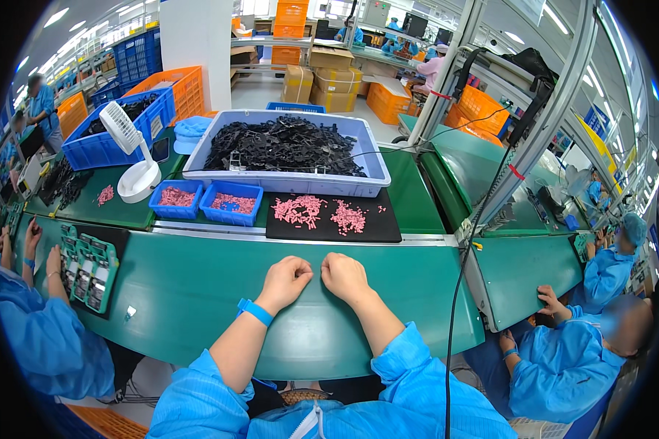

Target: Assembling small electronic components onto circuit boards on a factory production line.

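two fists (286, 278) (343, 276) (closed), two pink piles (298, 211) (348, 217)

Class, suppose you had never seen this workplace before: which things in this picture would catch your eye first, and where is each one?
First, the two closed hands, left hand and right hand, resting side by side on the green conveyor belt at the centre. Just beyond them, piles of small pink parts stand out on a black mat. Behind that sits a large pale-blue bin heaped with black plastic parts.
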A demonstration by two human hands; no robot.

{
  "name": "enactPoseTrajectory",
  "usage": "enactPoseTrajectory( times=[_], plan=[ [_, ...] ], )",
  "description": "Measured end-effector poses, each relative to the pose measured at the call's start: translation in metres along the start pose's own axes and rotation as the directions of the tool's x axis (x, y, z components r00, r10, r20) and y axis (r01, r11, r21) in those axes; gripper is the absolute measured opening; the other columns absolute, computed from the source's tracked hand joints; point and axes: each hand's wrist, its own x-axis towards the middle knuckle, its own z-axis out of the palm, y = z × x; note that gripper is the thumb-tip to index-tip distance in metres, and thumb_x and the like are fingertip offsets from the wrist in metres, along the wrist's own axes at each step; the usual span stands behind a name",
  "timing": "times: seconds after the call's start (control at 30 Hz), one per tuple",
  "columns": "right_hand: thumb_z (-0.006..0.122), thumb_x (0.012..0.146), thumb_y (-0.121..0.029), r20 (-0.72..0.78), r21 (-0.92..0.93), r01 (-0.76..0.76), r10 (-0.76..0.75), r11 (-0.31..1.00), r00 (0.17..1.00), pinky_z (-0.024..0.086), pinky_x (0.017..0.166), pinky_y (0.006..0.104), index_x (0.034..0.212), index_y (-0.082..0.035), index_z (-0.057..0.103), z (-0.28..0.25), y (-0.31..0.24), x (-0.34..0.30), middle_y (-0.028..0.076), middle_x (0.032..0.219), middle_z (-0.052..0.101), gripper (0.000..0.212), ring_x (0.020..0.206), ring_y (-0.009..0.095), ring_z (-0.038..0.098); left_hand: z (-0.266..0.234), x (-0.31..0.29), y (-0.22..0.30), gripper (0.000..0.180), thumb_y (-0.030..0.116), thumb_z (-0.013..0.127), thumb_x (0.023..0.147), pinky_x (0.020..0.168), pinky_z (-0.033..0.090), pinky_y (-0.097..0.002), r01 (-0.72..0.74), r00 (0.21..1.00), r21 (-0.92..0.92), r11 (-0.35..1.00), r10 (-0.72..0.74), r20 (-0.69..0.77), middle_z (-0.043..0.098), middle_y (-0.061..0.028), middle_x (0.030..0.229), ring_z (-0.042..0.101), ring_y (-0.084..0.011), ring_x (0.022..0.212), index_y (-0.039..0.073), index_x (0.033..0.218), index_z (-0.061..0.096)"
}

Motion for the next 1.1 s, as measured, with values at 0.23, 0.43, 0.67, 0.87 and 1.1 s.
enactPoseTrajectory(
  times=[0.23,0.43,0.67,0.87,1.1],
  plan=[
    [0.057,0.079,-0.012,-0.003,0.006,0.003,-0.003,1.0,1.0,0.05,0.07,0.046,0.079,-0.002,0.061,-0.003,-0.004,-0.004,0.018,0.082,0.065,0.011,0.077,0.036,0.064,-0.002,-0.004,0.008,0.007,0.004,0.066,0.08,0.064,0.05,-0.0282,-0.022,1.0,-0.032,0.999,0.021,-0.011,0.065,-0.0099,0.093,0.062,-0.0171,0.073,0.0,0.083,0.061],
    [0.054,0.084,-0.015,-0.084,0.067,0.001,0.005,0.998,0.996,0.05,0.07,0.0472,0.084,-0.003,0.06,0.013,-0.001,0.0,0.02,0.084,0.064,0.014,0.077,0.038,0.063,-0.016,-0.044,0.045,0.003,0.002,0.063,0.083,0.068,0.052,-0.0245,-0.061,0.998,-0.309,0.949,0.054,-0.032,0.064,-0.0101,0.104,0.062,-0.0127,0.082,0.0,0.086,0.061],
    [0.053,0.088,-0.009,-0.33,0.101,0.144,-0.104,0.984,0.938,0.045,0.065,0.0445,0.085,-0.002,0.054,0.006,0.025,0.004,0.019,0.077,0.056,0.007,0.073,0.038,0.056,-0.073,-0.132,0.096,0.003,0.004,0.062,0.085,0.086,0.046,-0.0321,-0.025,0.998,-0.456,0.89,0.051,0.045,0.064,-0.011,0.105,0.06,-0.0185,0.098,0.002,0.086,0.061],
    [0.054,0.088,-0.01,-0.282,0.141,0.147,-0.103,0.979,0.954,0.045,0.065,0.0415,0.085,-0.003,0.054,0.013,0.03,0.007,0.017,0.08,0.057,0.008,0.073,0.036,0.057,-0.183,-0.168,0.063,0.006,0.009,0.063,0.085,0.082,0.046,-0.0276,0.066,0.896,-0.184,0.981,-0.14,-0.421,0.063,-0.0081,0.105,0.057,-0.0117,0.093,0.004,0.083,0.061],
    [0.057,0.088,-0.012,-0.254,0.226,0.062,-0.003,0.972,0.967,0.046,0.062,0.0376,0.086,-0.004,0.055,0.016,0.029,0.01,0.014,0.075,0.058,0.008,0.067,0.029,0.058,-0.346,-0.152,-0.097,0.014,0.016,0.07,0.079,0.079,0.046,-0.0276,0.366,0.6,0.179,0.913,-0.085,-0.795,0.066,-0.0126,0.1,0.06,-0.0159,0.088,0.003,0.081,0.066]
  ],
)
